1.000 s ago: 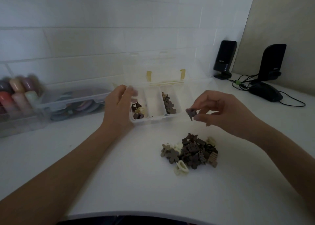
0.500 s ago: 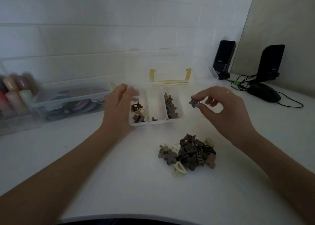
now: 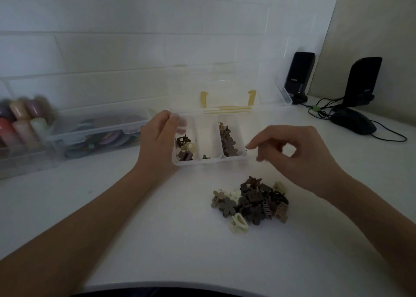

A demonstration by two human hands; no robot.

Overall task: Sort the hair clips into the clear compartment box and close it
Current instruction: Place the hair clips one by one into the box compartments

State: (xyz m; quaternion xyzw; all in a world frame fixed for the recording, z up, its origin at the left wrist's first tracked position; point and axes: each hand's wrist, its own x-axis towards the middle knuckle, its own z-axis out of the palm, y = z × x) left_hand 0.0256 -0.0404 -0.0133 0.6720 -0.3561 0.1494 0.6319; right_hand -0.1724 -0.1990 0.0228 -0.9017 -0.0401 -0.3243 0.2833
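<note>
Since half a second ago our right hand [image 3: 292,159] has dropped toward the box [image 3: 208,161] front, and the brown clip we pinched no longer shows; fingers curl narrow, apparently empty. Our left hand [image 3: 157,143] grips the box at nine o'clock. Most clips [image 3: 252,201] lie piled at six o'clock of the box. We risk knocking the box or mixing shapes if we toss clips carelessly; the lid [image 3: 225,89] could flop shut.
</note>
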